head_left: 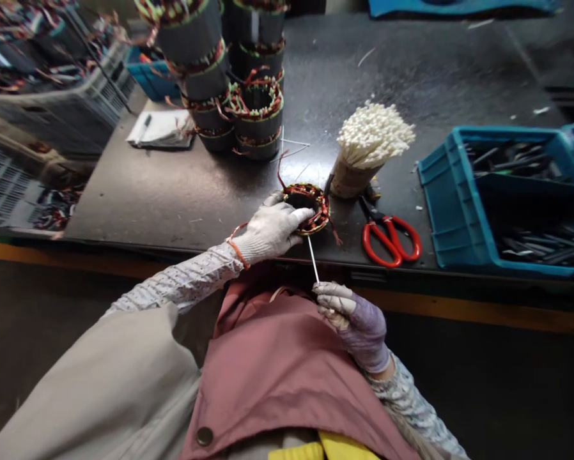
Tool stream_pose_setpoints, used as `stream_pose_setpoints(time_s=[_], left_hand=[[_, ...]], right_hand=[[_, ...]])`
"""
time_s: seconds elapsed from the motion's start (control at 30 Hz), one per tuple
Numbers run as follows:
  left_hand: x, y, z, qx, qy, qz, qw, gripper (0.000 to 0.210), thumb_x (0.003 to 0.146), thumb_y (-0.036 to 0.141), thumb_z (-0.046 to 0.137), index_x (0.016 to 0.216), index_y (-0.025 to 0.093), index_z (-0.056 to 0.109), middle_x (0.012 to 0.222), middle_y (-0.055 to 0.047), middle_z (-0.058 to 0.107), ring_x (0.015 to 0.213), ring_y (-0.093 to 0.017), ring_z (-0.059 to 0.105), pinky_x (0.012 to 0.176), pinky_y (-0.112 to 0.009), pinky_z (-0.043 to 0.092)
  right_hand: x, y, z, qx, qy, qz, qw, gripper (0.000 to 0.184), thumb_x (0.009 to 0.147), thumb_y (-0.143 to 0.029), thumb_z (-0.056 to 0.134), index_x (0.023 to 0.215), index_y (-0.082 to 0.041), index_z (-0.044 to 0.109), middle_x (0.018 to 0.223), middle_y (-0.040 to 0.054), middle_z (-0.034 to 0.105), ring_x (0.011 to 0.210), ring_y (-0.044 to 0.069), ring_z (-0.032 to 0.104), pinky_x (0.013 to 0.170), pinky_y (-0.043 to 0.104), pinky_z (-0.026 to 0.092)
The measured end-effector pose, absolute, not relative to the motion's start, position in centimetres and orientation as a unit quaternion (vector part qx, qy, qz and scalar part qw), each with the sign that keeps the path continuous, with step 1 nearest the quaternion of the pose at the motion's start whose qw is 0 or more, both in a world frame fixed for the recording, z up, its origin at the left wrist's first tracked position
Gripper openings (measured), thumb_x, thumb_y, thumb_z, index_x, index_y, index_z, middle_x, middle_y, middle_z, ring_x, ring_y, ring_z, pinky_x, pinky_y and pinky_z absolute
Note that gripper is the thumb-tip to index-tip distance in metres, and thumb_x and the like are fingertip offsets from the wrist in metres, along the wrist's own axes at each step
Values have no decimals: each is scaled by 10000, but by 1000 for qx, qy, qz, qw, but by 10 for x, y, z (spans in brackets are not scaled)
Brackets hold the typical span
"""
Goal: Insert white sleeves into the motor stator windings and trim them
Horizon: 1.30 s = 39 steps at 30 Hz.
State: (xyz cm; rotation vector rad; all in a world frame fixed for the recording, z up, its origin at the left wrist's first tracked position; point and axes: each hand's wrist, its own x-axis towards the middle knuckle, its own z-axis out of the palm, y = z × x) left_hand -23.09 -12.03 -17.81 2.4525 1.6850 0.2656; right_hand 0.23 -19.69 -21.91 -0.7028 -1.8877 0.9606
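Note:
At the table's front edge stands a motor stator (319, 220), a ring with copper-red windings and wire leads sticking out. My left hand (275, 229), in a white knit glove, grips its left side with the thumb over the rim. My right hand (351, 316), in a white and purple glove, is closed on one end of a thin white cable tie (313, 259) below the table edge. The tie's other end runs up to the stator's near side, where its tip is hidden. Just behind the stator is a cup (351, 177) packed with white cable ties (376, 135).
Red-handled scissors (391, 241) lie right of the stator. Blue bins (464, 198) with dark pieces stand further right. Stacked stators (258, 121) rise behind my left hand, near a pen on white paper (160, 128). Grey crates (61, 115) fill the left.

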Motion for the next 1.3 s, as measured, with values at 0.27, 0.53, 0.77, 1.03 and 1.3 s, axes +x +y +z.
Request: stream_pose_setpoints(time_s=[0.27,0.53,0.77,1.03,1.3], left_hand=[[-232,-125,-181,741,623,195,156,625,797,298,636,1385,185,459,1242,-104,601,1160,-267,556,1049,-405,404],[-221,-133,-199,695,608,357,140,236,879,259,586,1095,252,680,1072,-16,718,1029,-170,647,1124,-416,290],[-230,-130,-205,754,525,380,110,165,894,255,558,951,270,712,958,-7,754,972,-156,685,1071,-423,299],[-233,-130,-207,760,514,376,131,196,904,270,519,960,284,707,983,0,751,1004,-156,678,1109,-433,259],[-235,-126,-209,777,468,409,104,243,913,251,465,945,267,706,993,-9,749,989,-151,683,1100,-432,262]], right_hand=[[-46,-149,-237,-340,-697,371,511,90,805,-199,667,878,-239,701,948,35,746,866,166,712,792,301,597],[-61,-137,-215,-435,-606,446,494,96,747,-281,721,787,-201,688,822,27,728,761,160,679,722,303,569],[-62,-127,-196,-430,-702,355,442,45,779,-237,676,745,-207,677,765,22,693,710,146,642,693,282,537],[-64,-123,-192,-433,-731,346,397,73,776,-260,667,723,-211,674,723,17,685,654,146,628,632,269,510],[-66,-115,-201,-466,-768,275,342,246,823,-401,639,729,-178,680,626,22,664,558,143,591,531,248,445]])
